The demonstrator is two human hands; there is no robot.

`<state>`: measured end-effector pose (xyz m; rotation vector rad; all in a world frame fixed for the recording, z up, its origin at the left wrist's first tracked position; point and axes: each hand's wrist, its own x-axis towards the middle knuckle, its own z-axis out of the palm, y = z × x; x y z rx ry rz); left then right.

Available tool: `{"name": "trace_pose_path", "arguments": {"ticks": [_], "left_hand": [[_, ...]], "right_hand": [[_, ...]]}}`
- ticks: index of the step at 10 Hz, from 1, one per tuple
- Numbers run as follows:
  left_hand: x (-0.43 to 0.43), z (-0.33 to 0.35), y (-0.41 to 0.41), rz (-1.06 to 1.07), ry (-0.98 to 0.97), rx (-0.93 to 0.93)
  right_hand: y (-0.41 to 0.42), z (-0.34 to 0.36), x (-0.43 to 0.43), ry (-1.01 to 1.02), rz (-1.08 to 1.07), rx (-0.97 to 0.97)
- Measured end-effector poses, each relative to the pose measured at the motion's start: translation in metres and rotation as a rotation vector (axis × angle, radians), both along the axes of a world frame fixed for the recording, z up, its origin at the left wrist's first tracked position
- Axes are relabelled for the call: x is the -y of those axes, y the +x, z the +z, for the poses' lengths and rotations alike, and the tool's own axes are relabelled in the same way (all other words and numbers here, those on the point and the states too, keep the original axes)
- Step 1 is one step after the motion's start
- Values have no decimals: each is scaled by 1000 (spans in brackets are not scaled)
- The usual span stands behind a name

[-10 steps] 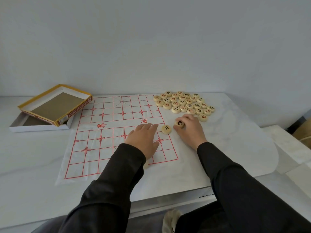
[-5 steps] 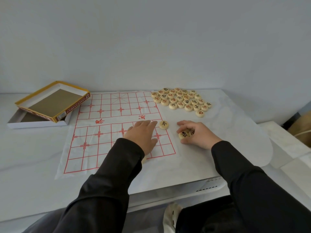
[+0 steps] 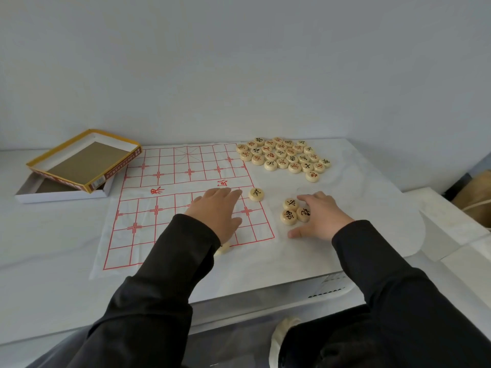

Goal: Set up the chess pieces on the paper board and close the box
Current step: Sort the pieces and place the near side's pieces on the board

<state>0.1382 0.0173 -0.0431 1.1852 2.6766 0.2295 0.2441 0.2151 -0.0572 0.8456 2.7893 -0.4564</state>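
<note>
Because the right hand has let go of what it drew from the stock, the sorting stage moves ahead while placement has barely begun. The table (image 3: 53,248) carries the paper board (image 3: 170,181), whose grid holds almost no pieces. The box stands open at the far left, its yellow-rimmed lid (image 3: 87,160) leaning on the white base (image 3: 61,195). The main pile (image 3: 284,155) lies off the board's far right corner. The left hand (image 3: 215,213) rests flat on the board, fingers straight, gripping nothing, as in both earlier frames. The right hand (image 3: 321,219) lies spread and relaxed, released. A second ago it reached into the near edge of the pile, and half a second ago it was curled over a piece being dragged back. A cluster of three pieces (image 3: 293,211) now sits exposed just beside its fingers, off the grid. A single piece (image 3: 256,194) stays at the board's right edge. Another piece (image 3: 223,248) shows partly under the left wrist.
</note>
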Motion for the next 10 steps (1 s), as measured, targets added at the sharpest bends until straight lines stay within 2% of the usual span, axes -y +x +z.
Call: {"name": "trace_pose_path", "arguments": {"ticks": [1, 4, 5, 6, 9, 10], "left_hand": [[0, -1, 3, -11, -33, -3], [0, 0, 9, -36, -59, -15], [6, 1, 5, -12, -61, -15], [12, 1, 2, 5, -63, -19], [22, -1, 2, 25, -113, 20], [23, -2, -1, 39, -121, 34]], "right_hand": [[3, 2, -1, 49, -31, 62], [1, 7, -6, -10, -23, -83], [1, 8, -8, 4, 51, -64], [3, 9, -9, -8, 28, -23], [0, 11, -11, 30, -64, -104], [-9, 16, -3, 80, -43, -228]]}}
